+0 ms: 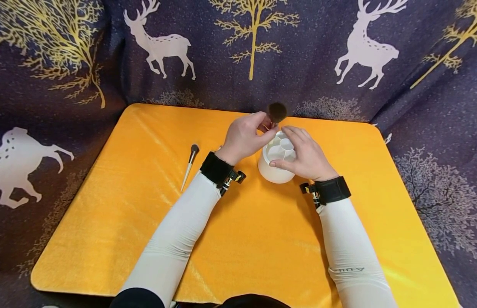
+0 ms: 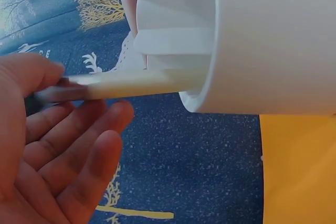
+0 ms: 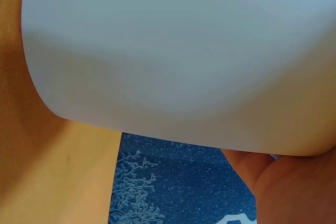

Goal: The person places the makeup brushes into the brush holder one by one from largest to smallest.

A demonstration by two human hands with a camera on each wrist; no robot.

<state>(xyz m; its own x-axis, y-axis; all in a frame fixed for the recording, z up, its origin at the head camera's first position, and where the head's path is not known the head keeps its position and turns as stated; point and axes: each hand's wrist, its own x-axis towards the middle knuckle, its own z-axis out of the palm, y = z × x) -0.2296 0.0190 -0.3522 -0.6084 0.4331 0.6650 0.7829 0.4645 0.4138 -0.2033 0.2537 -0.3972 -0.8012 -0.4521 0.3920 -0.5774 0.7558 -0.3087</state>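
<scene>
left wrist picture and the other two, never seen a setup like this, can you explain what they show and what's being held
There is no robot here: these are a person's two bare hands, with a black strap on each wrist. The wide picture comes from a camera on the head, looking forward and down. The other two come from cameras on the wrists, each facing its own hand's work, so things look sideways and very close.

The left hand pinches a dark-bristled brush, whose pale handle reaches into a white holder with compartments. The right hand holds that holder near its rim. Another brush lies on the orange table, left of the left hand. Behind hangs a dark cloth printed with deer and trees.
</scene>
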